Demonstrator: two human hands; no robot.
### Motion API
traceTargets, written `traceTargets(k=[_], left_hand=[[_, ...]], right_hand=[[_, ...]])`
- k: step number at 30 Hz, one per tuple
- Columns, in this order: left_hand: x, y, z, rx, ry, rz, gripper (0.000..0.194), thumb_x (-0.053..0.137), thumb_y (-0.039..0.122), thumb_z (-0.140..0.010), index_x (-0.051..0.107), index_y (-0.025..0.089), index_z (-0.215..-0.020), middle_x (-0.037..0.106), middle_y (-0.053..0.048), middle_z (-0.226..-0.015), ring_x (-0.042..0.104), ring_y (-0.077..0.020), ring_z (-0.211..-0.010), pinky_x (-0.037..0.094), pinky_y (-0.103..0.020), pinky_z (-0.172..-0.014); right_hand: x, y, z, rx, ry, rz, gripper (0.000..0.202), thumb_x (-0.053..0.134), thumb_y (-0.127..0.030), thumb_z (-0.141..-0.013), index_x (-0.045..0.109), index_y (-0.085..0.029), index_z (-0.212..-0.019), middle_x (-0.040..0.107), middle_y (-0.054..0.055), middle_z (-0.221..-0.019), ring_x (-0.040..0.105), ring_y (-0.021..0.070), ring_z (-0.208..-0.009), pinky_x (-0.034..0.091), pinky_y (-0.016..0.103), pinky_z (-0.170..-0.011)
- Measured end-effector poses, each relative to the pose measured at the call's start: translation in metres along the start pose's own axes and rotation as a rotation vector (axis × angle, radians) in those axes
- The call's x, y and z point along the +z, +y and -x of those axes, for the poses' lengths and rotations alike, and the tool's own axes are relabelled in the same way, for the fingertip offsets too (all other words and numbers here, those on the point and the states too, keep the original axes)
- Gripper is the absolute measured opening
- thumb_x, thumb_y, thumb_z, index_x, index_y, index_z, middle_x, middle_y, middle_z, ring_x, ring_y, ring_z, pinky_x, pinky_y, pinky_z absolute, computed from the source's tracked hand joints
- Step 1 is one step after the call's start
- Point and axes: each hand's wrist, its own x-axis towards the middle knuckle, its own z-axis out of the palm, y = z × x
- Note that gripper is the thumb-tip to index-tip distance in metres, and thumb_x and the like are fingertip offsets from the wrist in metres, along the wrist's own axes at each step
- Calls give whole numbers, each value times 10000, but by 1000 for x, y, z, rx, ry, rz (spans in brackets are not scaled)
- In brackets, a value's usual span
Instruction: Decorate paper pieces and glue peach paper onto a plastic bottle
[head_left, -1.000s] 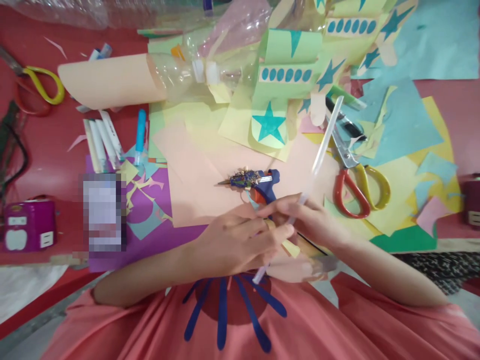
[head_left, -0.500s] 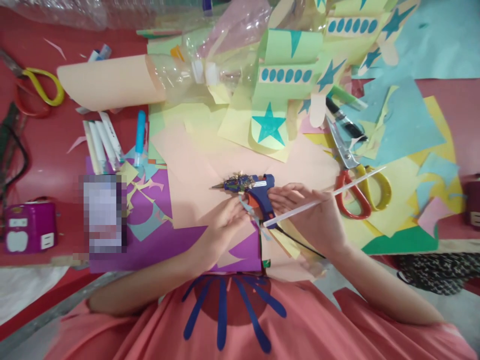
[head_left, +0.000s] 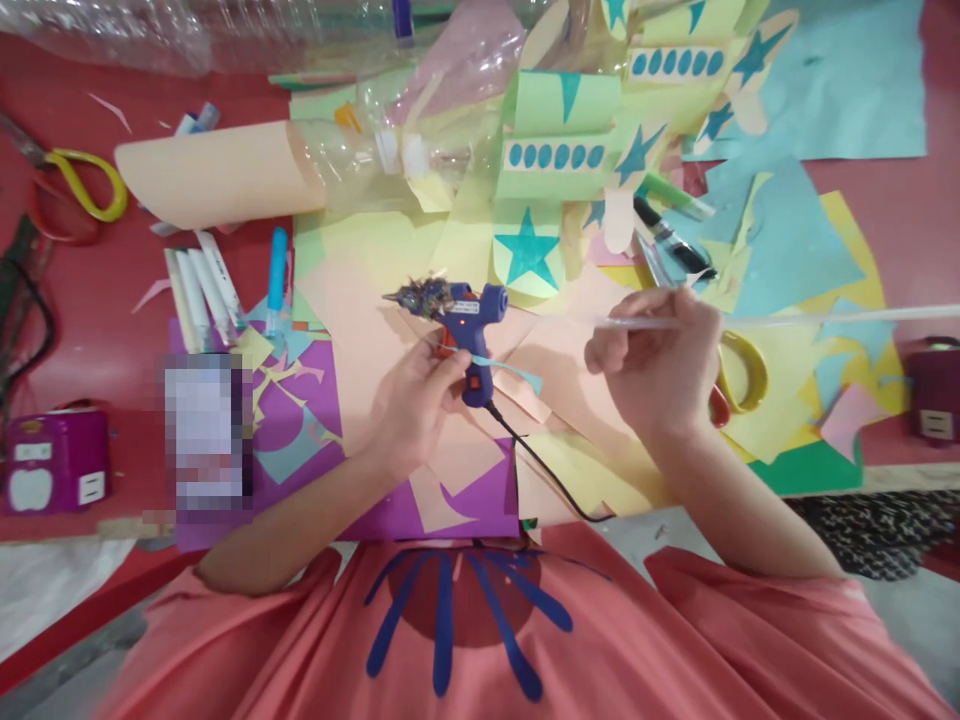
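Note:
A blue glue gun [head_left: 471,335] with an orange trigger is held up by its handle in my left hand [head_left: 416,405], its nozzle pointing left. Glitter or scraps cling around the nozzle. A thin blue paper strip [head_left: 517,372] lies across the handle near my thumb. My right hand [head_left: 660,360] is closed on a long translucent glue stick [head_left: 795,318], whose left end is blurred by motion and points toward the back of the gun. The gun's black cord [head_left: 544,465] runs down to the right.
Scissors with yellow and red handles [head_left: 742,372] lie partly under my right hand. Behind are a paper-wrapped plastic bottle [head_left: 217,172] and green paper with stars [head_left: 559,180]. Markers [head_left: 202,290] and paper scraps [head_left: 296,385] lie left, near a purple box [head_left: 58,460].
My left hand has lifted the glue gun up and left. My right hand has moved away from the gun, and the glue stick has swung level and now extends far to the right.

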Motion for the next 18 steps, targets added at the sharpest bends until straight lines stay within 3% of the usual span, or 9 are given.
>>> traceTargets(k=[5,10,18], left_hand=[[-14,0,-15,181,81,-106,399,805,298,-603,557,223,-905,694,36,-811,666,-131,-715,528,-239,-640],[-22,-6,-18,205,67,-152,427,794,344,-638,554,234,-973,712,21,-897,699,-172,-834,553,-298,-755],[-26,-10,-15,219,7,-222,413,791,404,-706,545,241,-994,698,-8,-919,689,-181,-880,548,-324,-820]], right_hand=[[-7,13,-25,-18,-65,21,162,660,-391,-807,649,-237,-759,590,-54,-560,576,84,-491,540,235,-530],[-13,30,-27,104,-122,20,181,719,-382,-736,633,-224,-733,637,-58,-592,618,71,-534,558,211,-580],[-12,30,-27,211,-62,7,216,728,-416,-697,616,-231,-695,621,-58,-570,620,78,-527,566,214,-572]])
